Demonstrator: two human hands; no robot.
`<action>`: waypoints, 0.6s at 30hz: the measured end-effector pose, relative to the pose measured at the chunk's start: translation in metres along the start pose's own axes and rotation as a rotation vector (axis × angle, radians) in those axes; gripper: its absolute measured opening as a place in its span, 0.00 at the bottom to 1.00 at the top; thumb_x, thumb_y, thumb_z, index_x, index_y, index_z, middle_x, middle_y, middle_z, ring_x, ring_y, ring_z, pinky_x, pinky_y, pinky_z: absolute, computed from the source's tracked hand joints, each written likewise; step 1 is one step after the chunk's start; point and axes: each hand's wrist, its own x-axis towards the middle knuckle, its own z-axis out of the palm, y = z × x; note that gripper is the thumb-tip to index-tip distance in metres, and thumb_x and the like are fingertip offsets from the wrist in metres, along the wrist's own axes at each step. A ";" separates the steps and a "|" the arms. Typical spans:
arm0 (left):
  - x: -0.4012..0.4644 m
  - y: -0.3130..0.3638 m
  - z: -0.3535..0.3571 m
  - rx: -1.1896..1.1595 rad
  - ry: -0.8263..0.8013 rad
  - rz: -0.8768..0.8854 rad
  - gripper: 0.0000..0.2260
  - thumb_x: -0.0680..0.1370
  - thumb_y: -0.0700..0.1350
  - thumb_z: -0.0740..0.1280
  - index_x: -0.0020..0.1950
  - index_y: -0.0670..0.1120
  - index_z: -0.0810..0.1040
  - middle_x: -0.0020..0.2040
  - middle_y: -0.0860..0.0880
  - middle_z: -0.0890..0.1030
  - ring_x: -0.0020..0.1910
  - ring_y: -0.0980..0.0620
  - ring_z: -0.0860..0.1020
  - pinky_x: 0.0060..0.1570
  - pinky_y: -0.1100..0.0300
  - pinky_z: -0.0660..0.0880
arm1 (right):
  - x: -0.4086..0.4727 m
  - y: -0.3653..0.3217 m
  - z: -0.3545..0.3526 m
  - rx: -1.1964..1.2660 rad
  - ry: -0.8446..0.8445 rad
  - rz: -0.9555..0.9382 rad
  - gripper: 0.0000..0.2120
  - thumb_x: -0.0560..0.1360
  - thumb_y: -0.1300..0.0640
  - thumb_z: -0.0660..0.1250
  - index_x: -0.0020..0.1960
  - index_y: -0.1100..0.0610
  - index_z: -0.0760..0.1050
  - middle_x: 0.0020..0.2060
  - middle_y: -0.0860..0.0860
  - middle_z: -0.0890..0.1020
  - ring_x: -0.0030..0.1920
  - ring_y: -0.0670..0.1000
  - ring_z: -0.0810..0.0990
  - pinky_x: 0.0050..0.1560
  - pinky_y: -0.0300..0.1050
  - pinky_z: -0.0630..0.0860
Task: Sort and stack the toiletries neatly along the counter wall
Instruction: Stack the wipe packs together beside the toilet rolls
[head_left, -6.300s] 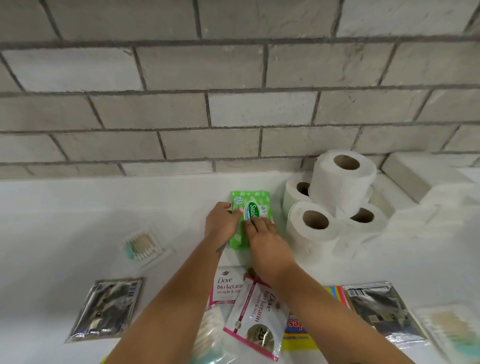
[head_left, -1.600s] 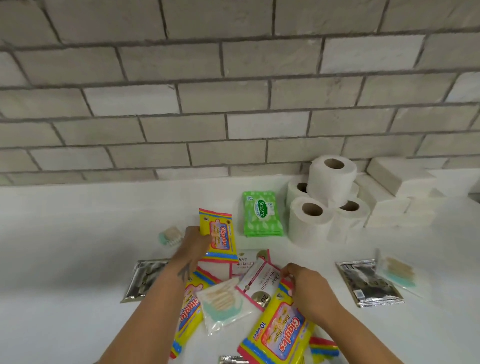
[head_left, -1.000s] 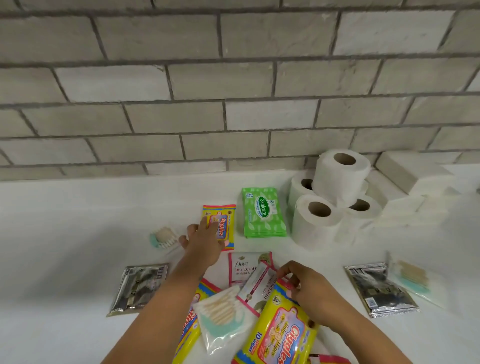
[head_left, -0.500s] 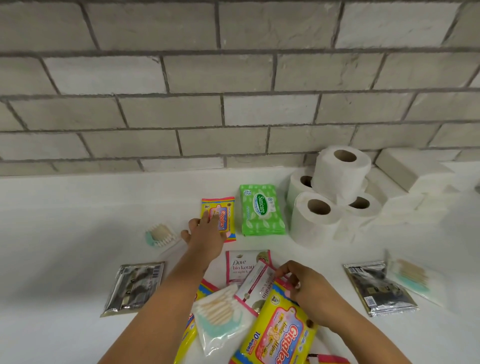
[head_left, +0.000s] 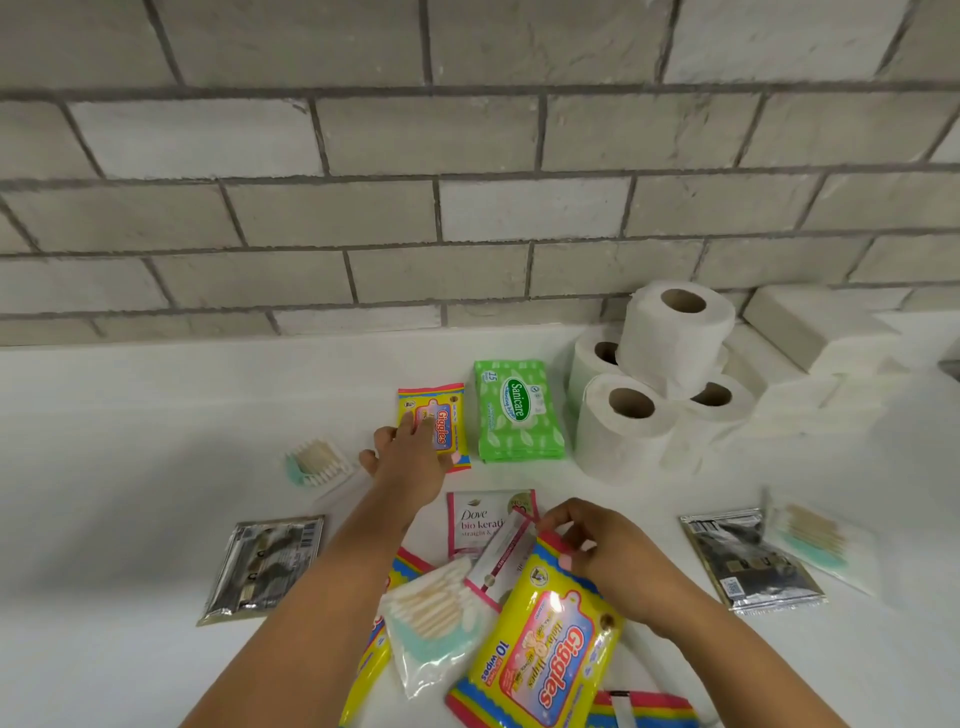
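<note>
A small yellow Giggles wipes pack lies flat on the white counter, just left of the green Sanicare wipes pack. My left hand rests on the small pack with its fingers spread and the thumb off to the side. My right hand pinches the top edge of a large yellow Giggles wipes pack near the counter's front. Two Dove sachets lie between my hands. A cotton bud pack lies by my left forearm.
Stacked toilet rolls and white blocks stand at the brick wall on the right. Silver sachets lie left and right. More cotton bud packs lie nearby. Another Giggles pack sits under my left arm.
My left hand carried the small Giggles pack to the counter beside the green pack and now lies on top of it. My right hand stays pinched on the large Giggles pack.
</note>
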 end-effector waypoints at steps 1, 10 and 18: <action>-0.002 0.001 -0.002 -0.023 0.009 -0.003 0.29 0.78 0.59 0.59 0.76 0.53 0.55 0.77 0.50 0.55 0.71 0.44 0.57 0.65 0.44 0.59 | 0.000 -0.002 -0.001 0.025 -0.003 -0.013 0.16 0.73 0.66 0.64 0.50 0.45 0.74 0.43 0.45 0.78 0.42 0.43 0.76 0.37 0.32 0.73; -0.049 0.002 -0.038 -0.712 0.051 0.155 0.18 0.80 0.54 0.57 0.45 0.43 0.80 0.43 0.45 0.82 0.41 0.50 0.77 0.42 0.62 0.70 | 0.003 -0.037 -0.018 0.075 0.008 -0.128 0.18 0.73 0.69 0.62 0.48 0.45 0.76 0.42 0.47 0.77 0.41 0.46 0.77 0.38 0.38 0.76; -0.083 -0.011 -0.070 -0.861 -0.673 0.239 0.19 0.71 0.51 0.72 0.58 0.43 0.78 0.53 0.45 0.83 0.48 0.47 0.82 0.42 0.58 0.79 | 0.034 -0.090 -0.030 0.045 0.086 -0.267 0.16 0.74 0.69 0.63 0.50 0.48 0.74 0.43 0.48 0.75 0.38 0.48 0.76 0.41 0.53 0.80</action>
